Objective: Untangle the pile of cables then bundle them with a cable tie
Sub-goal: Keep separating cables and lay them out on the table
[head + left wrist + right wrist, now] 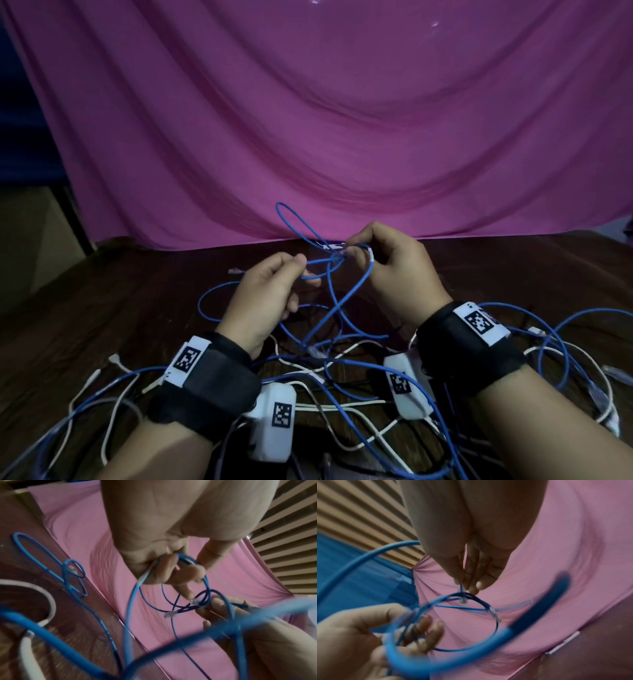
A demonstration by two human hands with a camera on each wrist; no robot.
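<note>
Cables, blue point(337, 301) and white point(346, 406), lie tangled along the counter's point(113, 308) near edge. Left hand point(265, 296) pinches a raised blue loop; right hand point(397, 270) pinches its clear plug end point(462, 588) above the pile.

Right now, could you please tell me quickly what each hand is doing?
Left hand: closed, pinching a strand of the blue cable.
Right hand: closed, pinching the same blue tangle near a clear plug.
</note>
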